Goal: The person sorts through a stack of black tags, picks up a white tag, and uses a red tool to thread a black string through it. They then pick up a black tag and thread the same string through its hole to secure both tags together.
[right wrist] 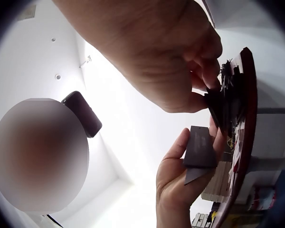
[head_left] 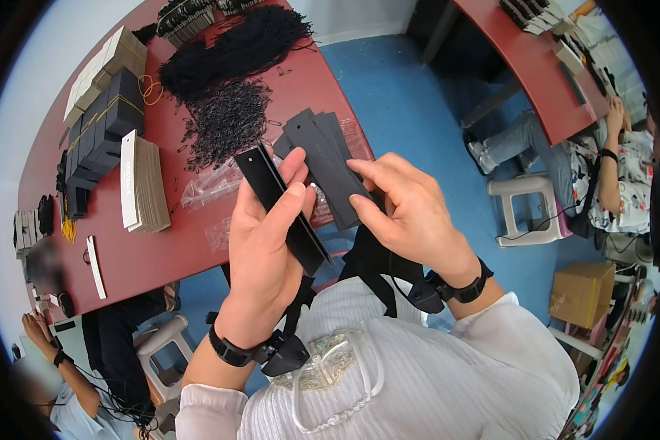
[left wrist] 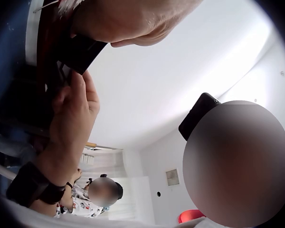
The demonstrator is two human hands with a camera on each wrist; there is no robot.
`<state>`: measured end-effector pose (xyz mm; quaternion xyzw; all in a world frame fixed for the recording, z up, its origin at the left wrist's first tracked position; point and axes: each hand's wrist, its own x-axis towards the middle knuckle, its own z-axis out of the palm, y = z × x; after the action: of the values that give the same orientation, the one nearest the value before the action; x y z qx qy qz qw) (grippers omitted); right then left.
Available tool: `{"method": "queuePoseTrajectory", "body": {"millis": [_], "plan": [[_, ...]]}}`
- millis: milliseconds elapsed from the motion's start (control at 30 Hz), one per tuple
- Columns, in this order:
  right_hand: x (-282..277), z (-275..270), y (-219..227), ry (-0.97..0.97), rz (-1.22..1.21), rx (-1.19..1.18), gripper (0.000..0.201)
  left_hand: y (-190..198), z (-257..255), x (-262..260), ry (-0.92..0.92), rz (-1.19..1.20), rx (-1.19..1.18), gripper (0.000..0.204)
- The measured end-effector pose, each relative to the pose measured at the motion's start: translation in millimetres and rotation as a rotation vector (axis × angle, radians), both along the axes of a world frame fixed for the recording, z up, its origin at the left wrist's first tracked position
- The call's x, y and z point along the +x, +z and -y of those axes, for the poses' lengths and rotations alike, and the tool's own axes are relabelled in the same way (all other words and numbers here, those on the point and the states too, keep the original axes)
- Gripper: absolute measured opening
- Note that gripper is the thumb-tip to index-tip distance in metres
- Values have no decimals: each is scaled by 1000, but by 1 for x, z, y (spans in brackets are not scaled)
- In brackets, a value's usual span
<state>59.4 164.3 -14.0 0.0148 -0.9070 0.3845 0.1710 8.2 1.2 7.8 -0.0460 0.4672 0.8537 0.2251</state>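
Just above the near edge of the dark-red tabletop [head_left: 125,253], grips a long black card strip [head_left: 264,176] in the left hand [head_left: 258,253], with thumb and fingers closed around it. Folded double or two pieces stacked: cannot tell. In the right hand [head_left: 414,209], pinches a fan of flat dark-grey cards with punched holes [head_left: 321,165] by one long edge, thumb and fingertips only, with the far ends unsupported. Main risk, as judged: could shed outer cards through a slack or uneven pinch, being splayed rather than squared up. Looks partly past the table edge, so could drop to the blue floor [head_left: 396,95]. Could also lose the strip by easing the left thumb. On falling tableward, could land among the heaped black safety pins [head_left: 231,121] or on the clear crinkled plastic film [head_left: 205,189]. Worth squaring the fan.
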Motion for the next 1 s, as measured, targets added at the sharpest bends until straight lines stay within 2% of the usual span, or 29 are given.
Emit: {"method": "queuePoseTrajectory", "body": {"millis": [133, 400, 467, 567, 667, 767, 900, 967, 1000], "plan": [[0, 0, 1, -9, 42, 31, 34, 1, -1, 0, 7, 2, -4, 41], [1, -4, 6, -34, -38, 11, 37, 8, 19, 4, 12, -8, 29, 45], [1, -4, 4, -50, -28, -106, 37, 15, 37, 6, 36, -52, 36, 51], [5, -8, -1, -82, 2, -154, 35, 30, 70, 12, 104, -111, -18, 54], [5, -14, -3, -91, -10, -113, 34, 32, 102, 13, 180, -259, -81, 56], [4, -13, -3, -82, -12, -145, 34, 28, 130, 9, 309, -285, -212, 47], [3, -10, 3, -92, -48, -148, 33, 6, 170, -1, 444, -248, -224, 40], [5, -9, 5, -104, -67, -148, 32, -6, 186, -8, 518, -238, -363, 34], [6, -10, 6, -103, -69, -145, 32, -13, 198, -11, 472, -218, -454, 28]]}}
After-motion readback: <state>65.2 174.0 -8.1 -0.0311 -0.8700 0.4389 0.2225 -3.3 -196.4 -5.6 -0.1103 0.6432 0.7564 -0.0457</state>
